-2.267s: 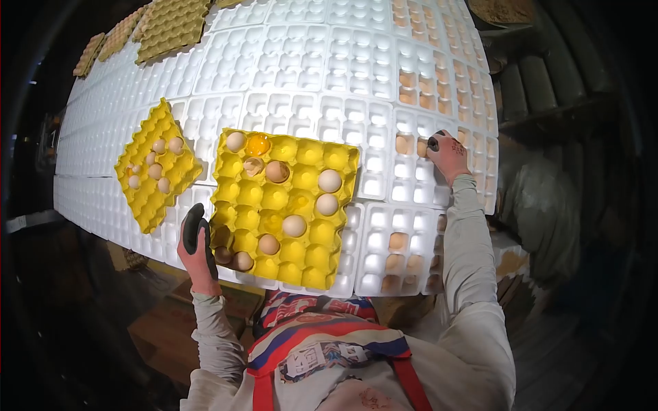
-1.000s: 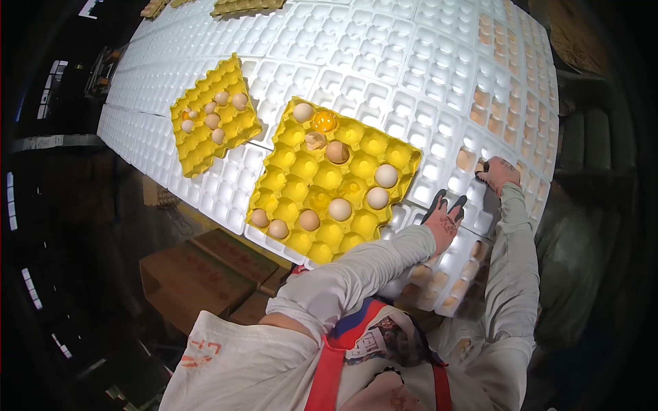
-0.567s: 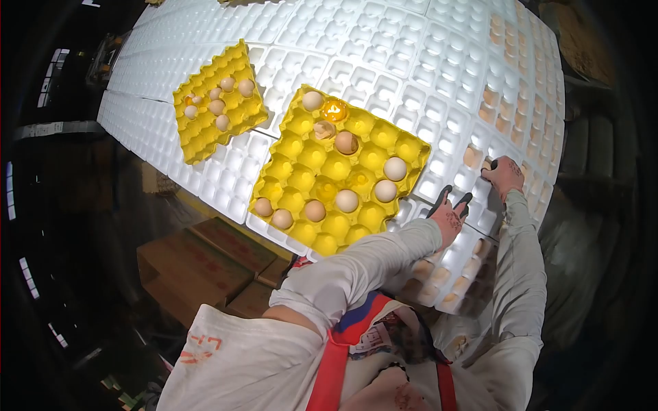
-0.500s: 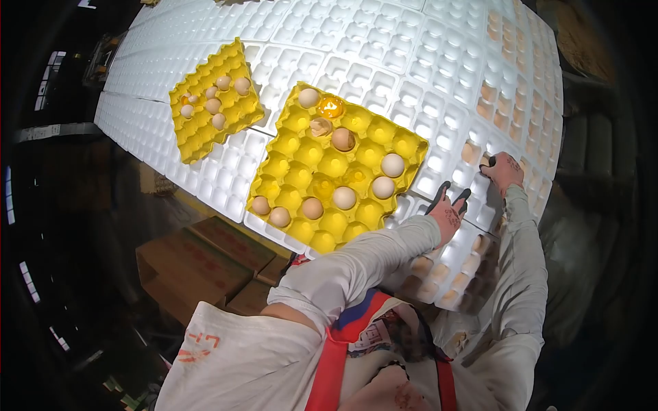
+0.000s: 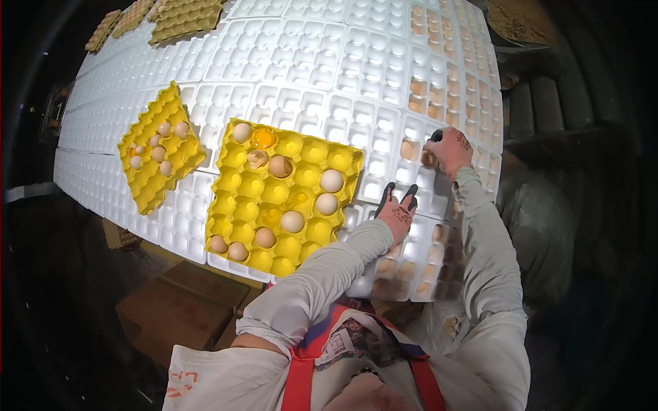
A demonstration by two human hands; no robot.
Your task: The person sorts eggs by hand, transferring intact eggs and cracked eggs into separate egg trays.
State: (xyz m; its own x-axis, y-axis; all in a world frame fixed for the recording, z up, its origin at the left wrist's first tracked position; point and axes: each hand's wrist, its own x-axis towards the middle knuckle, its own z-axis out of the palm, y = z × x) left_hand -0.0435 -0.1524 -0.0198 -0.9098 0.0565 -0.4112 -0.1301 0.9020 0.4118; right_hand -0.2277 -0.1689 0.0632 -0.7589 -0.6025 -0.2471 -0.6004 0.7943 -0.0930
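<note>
A: ok so what were the hands doing?
B: Right hand (image 5: 454,151) was curled down at a brown egg (image 5: 428,159) in one of the white trays (image 5: 423,180). Couldn't tell if it actually had a grip, tbh.
A: and the left?
B: Left hand (image 5: 395,216) held nothing, fingers spread low over the trays, near the big yellow carton (image 5: 250,181) with scattered eggs.

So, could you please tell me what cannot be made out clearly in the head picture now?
In the head view:
- Brown oval egg: partly covered by the right hand, so the grip is unclear.
- Left hand: its back hides the palm; contact with the white moulded trays below cannot be judged.
- Brownish-yellow moulded egg tray: cut off by the top edge.
- Brown cardboard box: any print is too dim to read.
</note>
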